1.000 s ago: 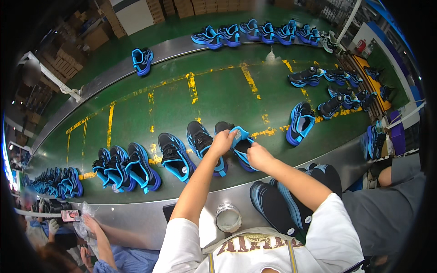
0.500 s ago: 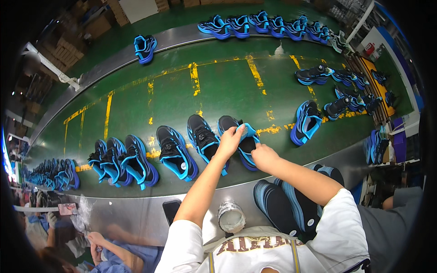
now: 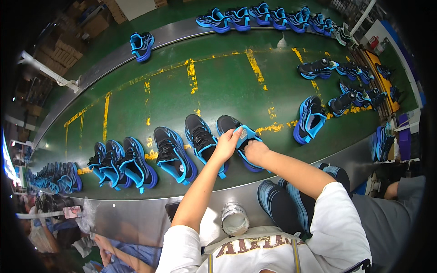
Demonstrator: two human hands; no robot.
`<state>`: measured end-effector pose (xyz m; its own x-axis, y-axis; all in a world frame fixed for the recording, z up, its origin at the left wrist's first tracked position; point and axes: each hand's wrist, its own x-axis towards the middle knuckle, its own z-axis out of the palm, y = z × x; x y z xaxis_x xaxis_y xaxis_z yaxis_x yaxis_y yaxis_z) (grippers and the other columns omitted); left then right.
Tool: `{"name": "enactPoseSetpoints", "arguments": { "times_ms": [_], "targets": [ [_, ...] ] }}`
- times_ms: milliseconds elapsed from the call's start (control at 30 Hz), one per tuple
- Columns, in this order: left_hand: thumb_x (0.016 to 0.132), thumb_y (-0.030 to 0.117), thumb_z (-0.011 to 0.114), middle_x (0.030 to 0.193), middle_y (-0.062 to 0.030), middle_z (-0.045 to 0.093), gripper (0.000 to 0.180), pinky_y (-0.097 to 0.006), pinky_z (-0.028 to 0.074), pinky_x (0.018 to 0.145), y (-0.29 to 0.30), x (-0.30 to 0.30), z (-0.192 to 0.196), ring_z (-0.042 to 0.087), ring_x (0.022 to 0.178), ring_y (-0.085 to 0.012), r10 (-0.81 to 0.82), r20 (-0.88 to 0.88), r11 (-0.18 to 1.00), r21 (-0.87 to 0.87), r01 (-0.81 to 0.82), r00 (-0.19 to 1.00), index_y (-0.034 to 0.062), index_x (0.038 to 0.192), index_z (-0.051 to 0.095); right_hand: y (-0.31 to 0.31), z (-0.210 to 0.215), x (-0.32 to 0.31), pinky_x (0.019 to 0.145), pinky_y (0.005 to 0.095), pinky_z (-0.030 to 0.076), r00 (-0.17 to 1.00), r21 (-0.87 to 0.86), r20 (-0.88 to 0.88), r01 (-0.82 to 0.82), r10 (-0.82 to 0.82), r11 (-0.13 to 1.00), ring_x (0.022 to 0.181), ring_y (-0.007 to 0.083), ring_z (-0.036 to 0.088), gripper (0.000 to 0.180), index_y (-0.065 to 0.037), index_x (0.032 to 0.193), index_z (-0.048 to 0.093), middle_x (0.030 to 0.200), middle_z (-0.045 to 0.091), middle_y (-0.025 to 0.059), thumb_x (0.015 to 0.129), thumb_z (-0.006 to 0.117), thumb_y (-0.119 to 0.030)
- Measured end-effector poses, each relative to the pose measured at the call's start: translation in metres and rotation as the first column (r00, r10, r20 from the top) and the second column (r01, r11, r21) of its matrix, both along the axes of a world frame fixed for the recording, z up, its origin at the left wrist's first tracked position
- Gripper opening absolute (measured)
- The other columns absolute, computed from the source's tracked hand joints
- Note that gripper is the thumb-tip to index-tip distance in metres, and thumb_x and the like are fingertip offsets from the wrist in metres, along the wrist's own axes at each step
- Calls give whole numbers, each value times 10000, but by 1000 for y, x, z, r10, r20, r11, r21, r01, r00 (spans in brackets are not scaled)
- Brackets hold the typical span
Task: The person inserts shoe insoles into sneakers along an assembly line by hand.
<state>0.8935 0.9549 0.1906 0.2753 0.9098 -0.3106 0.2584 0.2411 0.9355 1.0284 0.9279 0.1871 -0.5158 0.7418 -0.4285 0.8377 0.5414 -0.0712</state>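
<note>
A black sneaker [image 3: 226, 123] with blue lining stands on the green belt, toe away from me. My left hand [image 3: 227, 144] pinches its tongue [image 3: 245, 132] and holds it pulled up. Into the shoe's opening reaches my right hand [image 3: 256, 152], its fingers curled down and hidden inside, so what they hold does not show. Just left of it stands another matching sneaker [image 3: 200, 132], partly behind my left forearm. Further left is one more sneaker [image 3: 169, 150] with a round white sticker on its insole.
Dark insoles [image 3: 277, 204] with blue stripes lie on the metal ledge before me, beside a smeared jar [image 3: 235, 218] and a phone [image 3: 171, 210]. More sneakers [image 3: 136, 164] line the left; one sneaker [image 3: 311, 119] stands at right. A co-worker's arm [image 3: 123, 252] shows lower left.
My right hand has gone from the shoe's rear edge into its opening. My left hand still holds the tongue up. The whole view has shifted slightly.
</note>
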Motion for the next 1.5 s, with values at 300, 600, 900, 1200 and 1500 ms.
{"name": "enactPoseSetpoints", "arguments": {
  "times_ms": [300, 600, 900, 1200, 1500],
  "targets": [
    [854, 383, 442, 759, -17, 518, 447, -221, 375, 672, -3, 4, 0, 439, 756, -81, -21, 5, 1000, -6, 21, 1000, -46, 947, 523, 7, -6, -6, 832, 321, 403, 919, -256, 322, -147, 228, 956, 983, 274, 504, 292, -1, 970, 594, 1087, 521, 155, 770, 478, -179],
    [696, 164, 596, 754, -103, 447, 270, -363, 393, 591, 1, 13, 8, 496, 690, -265, 227, -561, 550, 749, 371, 796, 50, 903, 466, 6, -9, 11, 925, 349, 308, 977, -198, 19, -206, 214, 958, 901, 208, 552, 365, -2, 871, 617, 877, 608, 141, 772, 397, -276],
    [712, 209, 591, 812, -94, 441, 246, -351, 406, 618, -2, 6, 9, 495, 717, -255, 74, -759, 509, 586, 630, 647, 40, 811, 444, -19, 37, 14, 1022, 365, 129, 995, -514, 99, 36, 17, 857, 956, 231, 505, 437, 25, 775, 617, 870, 588, 173, 792, 325, -300],
    [656, 82, 561, 725, -57, 455, 196, -305, 350, 553, -64, -5, 33, 463, 627, -206, -22, -623, 470, 684, 558, 782, 38, 845, 533, -117, 40, 56, 736, 361, 351, 871, -56, -413, 268, -267, 962, 875, 264, 431, 167, -39, 841, 623, 911, 443, 108, 754, 504, -117],
    [728, 260, 605, 809, -89, 519, 274, -197, 314, 498, -90, -32, 74, 400, 562, -88, 167, 588, 984, -47, -172, 792, 73, 606, 446, -88, 52, 88, 871, 450, 337, 596, 74, -644, 672, -479, 737, 1045, 379, 387, 489, -67, 1092, 483, 1139, 374, 214, 664, 631, -251]
  ]
}}
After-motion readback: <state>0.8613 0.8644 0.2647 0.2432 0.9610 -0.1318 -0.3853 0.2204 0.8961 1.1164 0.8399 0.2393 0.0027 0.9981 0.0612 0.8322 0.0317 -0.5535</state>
